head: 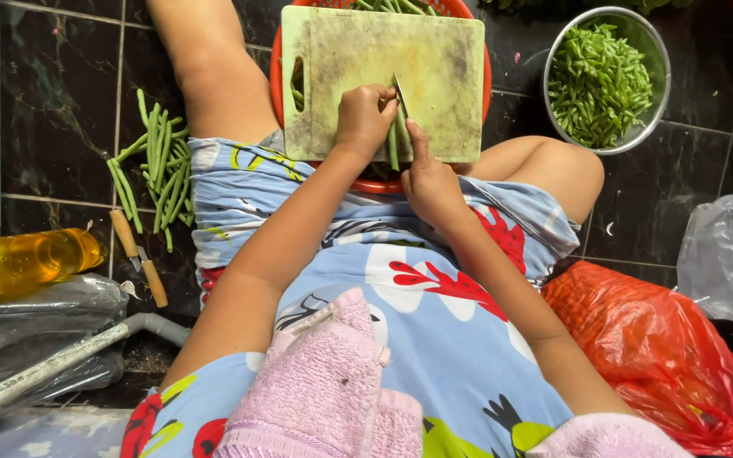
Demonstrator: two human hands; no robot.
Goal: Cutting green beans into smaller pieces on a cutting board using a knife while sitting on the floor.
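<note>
My left hand (365, 119) is closed around a small bunch of green beans (393, 148) at the near edge of a worn pale green cutting board (443, 59). My right hand (430, 182) grips a small knife (400, 92), index finger stretched along it, blade tip up against the beans. The board lies on top of a red plastic basket (275, 51) that rests between my knees. Most of the knife handle is hidden inside my palm.
A steel bowl (661, 59) of cut green beans (600, 80) stands at the right. Whole beans (159, 165) and a wooden-handled tool (139, 259) lie on the dark tiled floor at the left. Also nearby: an oil bottle (27, 259), a red bag (655, 348), a clear bag (727, 254).
</note>
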